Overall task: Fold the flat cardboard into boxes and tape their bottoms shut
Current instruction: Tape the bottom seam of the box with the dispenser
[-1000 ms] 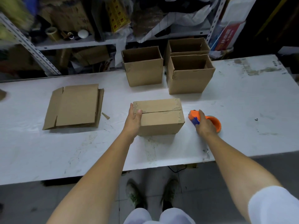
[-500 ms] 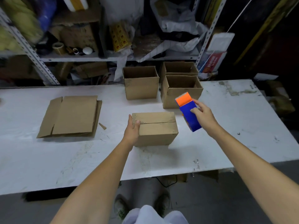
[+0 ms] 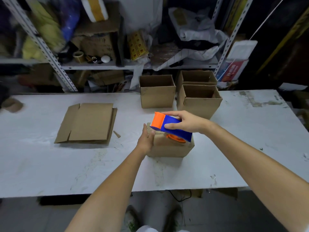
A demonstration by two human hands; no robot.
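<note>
A small cardboard box [image 3: 168, 149] stands bottom-up in the middle of the white table [image 3: 50, 164], its flaps folded shut on top. My left hand [image 3: 146, 139] presses against the box's left side, thumb up at the top edge. My right hand [image 3: 185, 122] holds a blue and orange tape dispenser [image 3: 168, 126] just over the box's top, with its orange nose at the left end near my left thumb. A stack of flat cardboard [image 3: 88, 123] lies to the left.
Three open folded boxes stand at the back: one [image 3: 157, 97] in the centre and two [image 3: 199, 101] to its right, one behind the other. A small cardboard scrap [image 3: 117, 133] lies by the flat stack. Cluttered metal shelves [image 3: 100, 64] rise behind the table.
My right hand lifted the tape dispenser off the table at the box's right and carried it left over the box's top. My left hand stayed on the box's left side.
</note>
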